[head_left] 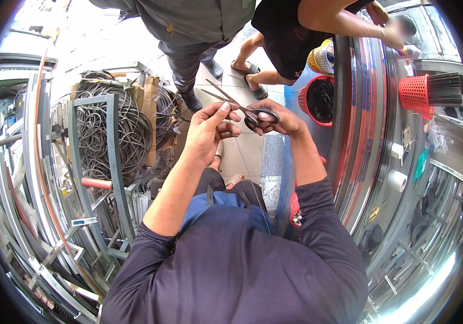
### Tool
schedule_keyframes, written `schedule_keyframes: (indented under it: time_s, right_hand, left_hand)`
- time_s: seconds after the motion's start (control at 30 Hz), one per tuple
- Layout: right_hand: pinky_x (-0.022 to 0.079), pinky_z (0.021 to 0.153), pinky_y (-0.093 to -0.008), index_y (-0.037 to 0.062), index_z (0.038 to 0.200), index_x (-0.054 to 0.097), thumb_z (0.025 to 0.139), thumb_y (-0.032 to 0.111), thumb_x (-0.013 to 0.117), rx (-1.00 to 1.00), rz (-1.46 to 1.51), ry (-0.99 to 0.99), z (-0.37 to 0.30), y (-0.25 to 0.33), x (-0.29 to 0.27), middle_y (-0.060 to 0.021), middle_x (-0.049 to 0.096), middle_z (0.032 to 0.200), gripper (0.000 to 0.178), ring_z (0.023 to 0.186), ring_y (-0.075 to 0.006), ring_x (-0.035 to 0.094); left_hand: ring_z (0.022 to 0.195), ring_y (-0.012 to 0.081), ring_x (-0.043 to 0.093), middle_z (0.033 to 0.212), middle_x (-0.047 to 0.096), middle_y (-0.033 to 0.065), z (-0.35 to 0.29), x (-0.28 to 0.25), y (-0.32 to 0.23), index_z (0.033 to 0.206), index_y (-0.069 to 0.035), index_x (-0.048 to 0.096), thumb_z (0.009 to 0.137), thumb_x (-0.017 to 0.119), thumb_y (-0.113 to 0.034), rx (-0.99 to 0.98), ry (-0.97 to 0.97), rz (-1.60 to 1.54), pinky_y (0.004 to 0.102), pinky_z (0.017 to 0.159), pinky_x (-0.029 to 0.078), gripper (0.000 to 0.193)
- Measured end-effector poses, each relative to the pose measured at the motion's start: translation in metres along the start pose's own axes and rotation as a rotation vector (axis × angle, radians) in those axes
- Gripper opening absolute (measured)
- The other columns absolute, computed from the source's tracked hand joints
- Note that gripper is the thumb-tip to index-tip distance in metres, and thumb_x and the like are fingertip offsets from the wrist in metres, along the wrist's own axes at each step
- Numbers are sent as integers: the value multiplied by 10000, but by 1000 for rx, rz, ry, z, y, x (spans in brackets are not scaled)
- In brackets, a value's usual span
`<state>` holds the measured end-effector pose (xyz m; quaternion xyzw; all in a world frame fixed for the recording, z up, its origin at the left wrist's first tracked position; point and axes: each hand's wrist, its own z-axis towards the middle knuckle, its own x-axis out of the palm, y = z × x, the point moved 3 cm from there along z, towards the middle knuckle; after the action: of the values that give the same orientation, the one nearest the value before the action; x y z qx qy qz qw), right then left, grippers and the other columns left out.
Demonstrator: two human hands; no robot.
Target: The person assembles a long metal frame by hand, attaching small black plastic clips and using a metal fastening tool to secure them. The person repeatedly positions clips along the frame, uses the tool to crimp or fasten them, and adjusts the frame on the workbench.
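A thin grey cord (247, 160) is pinched between the fingertips of my left hand (209, 125). From there it hangs down in front of my lap toward the lower right. My right hand (284, 119) has its fingers in the black handles of a pair of scissors (268, 114). The blades are spread apart, pointing away and to the left, just beyond my left fingertips. Both hands are close together in front of my body. Whether the cord touches the blades cannot be made out.
To the left, a metal frame (113, 146) stands by coiled black strips (110, 121) and cardboard (149, 124). Long metal profiles (42, 189) line that side. On the right are a red bucket (303, 100), a workbench edge (339, 108) and a red basket (412, 93). Two people stand ahead.
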<state>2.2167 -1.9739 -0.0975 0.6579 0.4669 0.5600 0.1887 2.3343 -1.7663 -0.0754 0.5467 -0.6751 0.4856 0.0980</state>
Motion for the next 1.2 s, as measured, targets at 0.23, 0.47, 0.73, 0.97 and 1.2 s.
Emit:
schedule_keyframes:
  time_s: [0.23, 0.47, 0.73, 0.97, 1.2]
  right_hand:
    - [337, 543, -219, 37, 983, 730, 921, 561, 906, 96, -238, -133, -4, 7, -7, -8, 696, 765, 556, 607, -27, 556]
    - [435, 616, -210, 75, 914, 707, 940, 506, 914, 119, -250, -139, -6, 3, -11, 42, 668, 811, 479, 712, -50, 683]
    - [399, 566, -232, 88, 990, 674, 1029, 523, 836, -49, -85, -316, 1, -28, -10, 19, 665, 860, 466, 647, -52, 525]
    - [426, 544, -290, 135, 975, 716, 1075, 706, 681, 218, 159, -640, 125, -101, -98, -39, 747, 945, 580, 571, -83, 418]
    - [371, 494, -289, 105, 1022, 718, 1019, 641, 785, 215, 152, -754, 212, -135, -182, -71, 744, 933, 540, 572, -101, 444]
  left_hand:
    - [719, 130, 714, 909, 732, 22, 5, -4, 3, 1244, 7, 776, 1161, 707, -232, -66, -37, 14, 287, 694, 609, 263]
    - [634, 86, 563, 808, 658, -2, 10, -4, 6, 1208, 30, 784, 1160, 708, -211, -73, -20, -1, 261, 621, 515, 257]
    - [608, 77, 537, 777, 630, -15, 25, -20, 18, 1211, 25, 779, 1159, 708, -213, -83, -33, 44, 258, 618, 493, 253]
    - [611, 80, 542, 812, 655, -16, 46, -32, 53, 1238, 15, 766, 1152, 720, -221, -144, -146, -13, 270, 649, 537, 255]
    - [606, 85, 571, 809, 670, -13, 54, -61, 73, 1233, 8, 779, 1138, 743, -234, -119, -229, -61, 267, 604, 509, 262]
